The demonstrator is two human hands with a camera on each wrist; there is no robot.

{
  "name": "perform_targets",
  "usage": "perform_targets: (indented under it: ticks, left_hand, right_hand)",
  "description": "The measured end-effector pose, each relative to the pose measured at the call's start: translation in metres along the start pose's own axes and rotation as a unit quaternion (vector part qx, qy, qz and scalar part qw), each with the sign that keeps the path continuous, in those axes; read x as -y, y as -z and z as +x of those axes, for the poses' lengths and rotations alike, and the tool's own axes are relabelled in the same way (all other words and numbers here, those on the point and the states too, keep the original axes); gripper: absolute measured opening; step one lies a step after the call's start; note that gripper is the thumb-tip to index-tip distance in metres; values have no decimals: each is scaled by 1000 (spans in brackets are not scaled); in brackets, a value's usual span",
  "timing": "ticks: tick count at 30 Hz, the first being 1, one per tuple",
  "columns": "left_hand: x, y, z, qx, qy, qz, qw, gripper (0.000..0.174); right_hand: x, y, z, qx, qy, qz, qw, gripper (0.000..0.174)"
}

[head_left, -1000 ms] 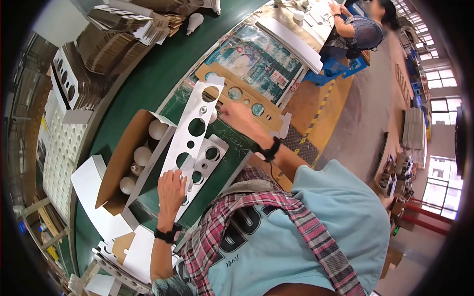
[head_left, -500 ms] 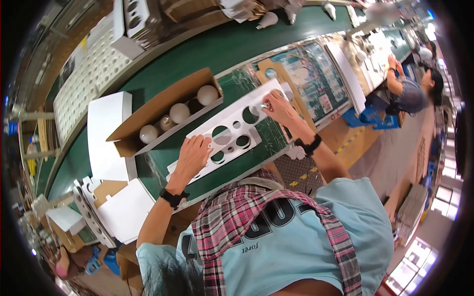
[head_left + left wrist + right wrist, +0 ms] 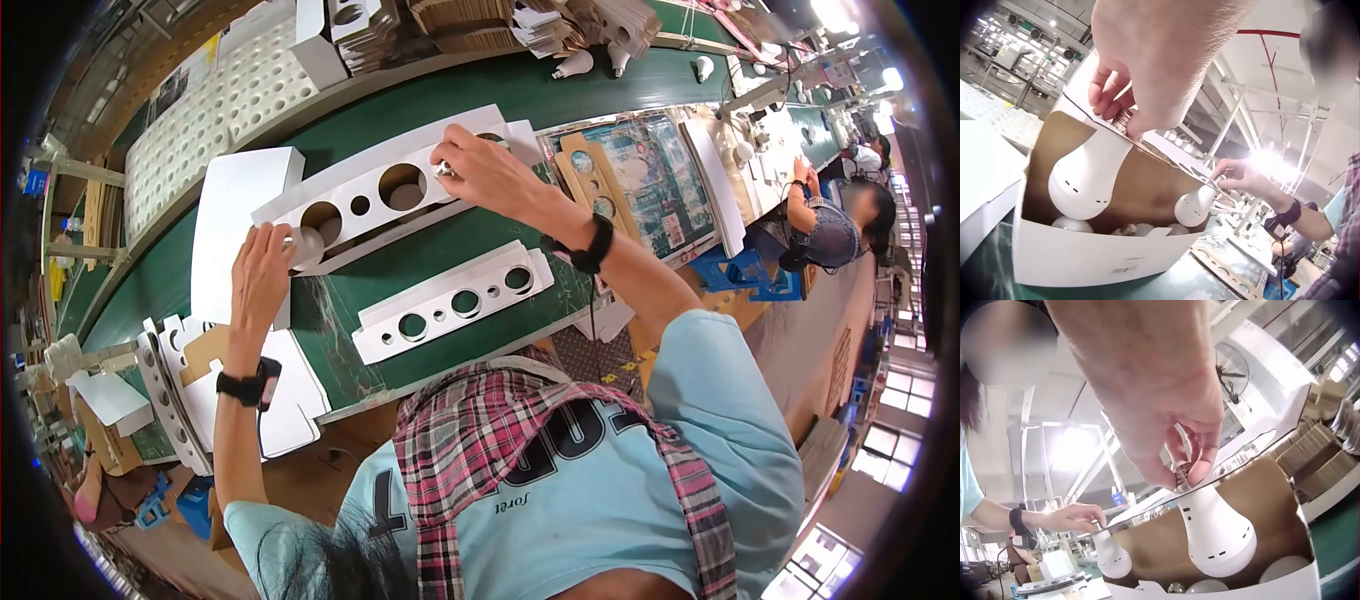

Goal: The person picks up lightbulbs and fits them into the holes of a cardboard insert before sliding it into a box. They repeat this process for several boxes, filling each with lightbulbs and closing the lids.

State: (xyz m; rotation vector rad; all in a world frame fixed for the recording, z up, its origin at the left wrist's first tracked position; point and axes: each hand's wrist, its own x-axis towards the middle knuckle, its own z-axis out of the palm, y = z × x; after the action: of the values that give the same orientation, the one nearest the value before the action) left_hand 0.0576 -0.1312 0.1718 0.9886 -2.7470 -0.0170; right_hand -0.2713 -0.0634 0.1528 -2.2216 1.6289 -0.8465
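A white card insert (image 3: 362, 188) with round holes lies along the top of an open white box (image 3: 1085, 253) with a brown inside. At its left end, my left hand (image 3: 262, 275) pinches the screw base of a light bulb (image 3: 1088, 175). Toward the other end, my right hand (image 3: 487, 172) holds a second light bulb (image 3: 1219, 537) by its metal base. Both bulbs hang globe-down below the insert, inside the box opening, with their bases above the card. More white bulbs (image 3: 1072, 225) lie lower in the box, partly hidden by its front wall.
Another holed white insert (image 3: 442, 326) lies on the green table nearer my body. A white carton (image 3: 235, 235) stands left of the box. Brown holed card (image 3: 598, 178) lies to the right. Loose bulbs (image 3: 573, 65) and stacked cardboard are at the back; a person (image 3: 825, 215) sits far right.
Both hands have carried the holed insert and its two bulbs from over the near table, up and left, onto the open box. The second insert beneath is now uncovered.
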Motion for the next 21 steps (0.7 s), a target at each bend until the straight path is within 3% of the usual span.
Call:
perform_targets:
  ticks: [7, 17, 21]
  left_hand:
    - [22, -24, -2, 9, -40, -14, 999, 14]
    - [14, -27, 11, -12, -83, -17, 996, 16]
    - [28, -26, 5, -36, -34, -70, 996, 16]
  right_hand:
    - [-28, -47, 5, 41, -17, -15, 999, 16]
    - [-41, -50, 9, 73, -28, -50, 996, 19]
    - [-37, -46, 5, 85, -63, 11, 994, 18]
